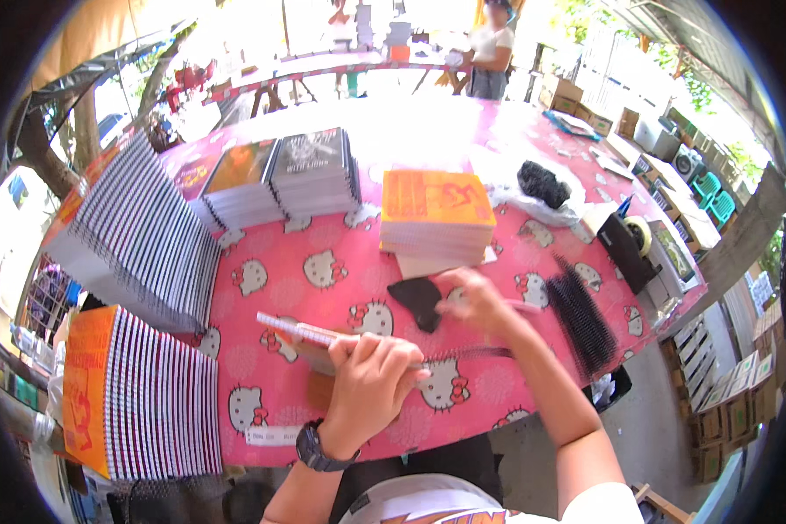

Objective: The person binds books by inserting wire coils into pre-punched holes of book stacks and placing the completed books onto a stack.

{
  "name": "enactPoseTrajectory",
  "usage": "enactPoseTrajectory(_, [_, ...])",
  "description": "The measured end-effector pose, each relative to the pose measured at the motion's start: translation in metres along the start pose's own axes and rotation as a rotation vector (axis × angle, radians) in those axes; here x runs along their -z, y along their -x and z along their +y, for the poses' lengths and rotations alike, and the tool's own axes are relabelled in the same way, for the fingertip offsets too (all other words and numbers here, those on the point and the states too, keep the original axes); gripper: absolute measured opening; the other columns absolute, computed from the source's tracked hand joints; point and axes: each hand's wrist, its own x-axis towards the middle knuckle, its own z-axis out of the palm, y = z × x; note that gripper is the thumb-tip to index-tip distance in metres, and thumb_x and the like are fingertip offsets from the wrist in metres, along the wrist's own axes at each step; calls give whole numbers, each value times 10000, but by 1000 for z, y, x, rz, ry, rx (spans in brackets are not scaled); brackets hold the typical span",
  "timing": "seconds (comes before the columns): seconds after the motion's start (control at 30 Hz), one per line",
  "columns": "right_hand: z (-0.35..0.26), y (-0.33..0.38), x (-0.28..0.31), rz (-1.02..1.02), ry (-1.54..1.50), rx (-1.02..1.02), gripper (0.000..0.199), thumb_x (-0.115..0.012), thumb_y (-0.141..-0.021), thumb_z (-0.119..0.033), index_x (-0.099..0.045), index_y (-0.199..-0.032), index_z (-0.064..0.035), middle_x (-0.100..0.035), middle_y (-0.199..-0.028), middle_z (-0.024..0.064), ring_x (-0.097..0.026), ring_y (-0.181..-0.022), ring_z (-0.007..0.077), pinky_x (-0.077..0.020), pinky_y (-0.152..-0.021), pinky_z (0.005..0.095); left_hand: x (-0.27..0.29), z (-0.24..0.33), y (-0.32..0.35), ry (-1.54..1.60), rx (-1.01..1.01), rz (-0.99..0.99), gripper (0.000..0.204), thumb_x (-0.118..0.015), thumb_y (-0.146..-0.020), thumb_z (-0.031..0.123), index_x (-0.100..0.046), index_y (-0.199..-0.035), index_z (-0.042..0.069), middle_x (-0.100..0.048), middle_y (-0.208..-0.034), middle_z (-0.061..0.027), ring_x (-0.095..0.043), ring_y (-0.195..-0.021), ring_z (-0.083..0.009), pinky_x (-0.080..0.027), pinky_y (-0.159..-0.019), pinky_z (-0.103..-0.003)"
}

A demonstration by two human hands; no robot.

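Near the table's front, my left hand (371, 375), with a dark watch on its wrist, is closed around a thin book (297, 330) held on edge, its pages facing up. From the book's right end a black spiral binding coil (472, 353) sticks out toward my right forearm. Farther forward, my right hand (476, 301) is smeared by motion, so its fingers are hard to read. It is beside a black piece of cloth or pouch (417, 301) lying on the table; whether it touches it I cannot tell. Just beyond stands a stack of orange-covered books (437, 210).
Tall stacks of spiral-bound books (148, 236) line the left side, with orange-covered ones (140, 393) nearer. A pile of black coils (581, 319) lies at right, by a tape dispenser (633, 244). Black material (543, 183) sits on plastic. A person (491, 52) stands far back.
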Motion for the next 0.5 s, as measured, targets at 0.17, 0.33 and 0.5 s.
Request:
enactPoseTrajectory(0.17, [-18,-17,-30,-334,323,37,731,-708,-698,-373,-402,-1335,-188,-265,-1410,215,-256,-1302,403,-253,-1062,466,7,1,2,-71,-36,-49,171,-588,-808,303,-610,-941,198,-600,-914,42,-513,-865,-178,-272,-809,-396])
enactPoseTrajectory(0.33, [-41,-16,-25,-253,491,-143,777,-675,-642,-553,-457,-1275,-160,-401,-1240,206,-373,-1179,402,-326,-969,513,3,-1,-1,-65,-3,-60,145,-573,-831,311,-606,-907,192,-584,-861,45,-501,-844,-178,-262,-811,-388])
enactPoseTrajectory(0.5, [-19,23,-32,-26,592,-153,780,-601,-687,-637,-458,-1274,-143,-400,-1208,211,-387,-1146,377,-306,-934,509,3,-7,2,33,-13,-53,179,-599,-814,319,-605,-944,195,-579,-903,70,-515,-876,-145,-260,-815,-382])
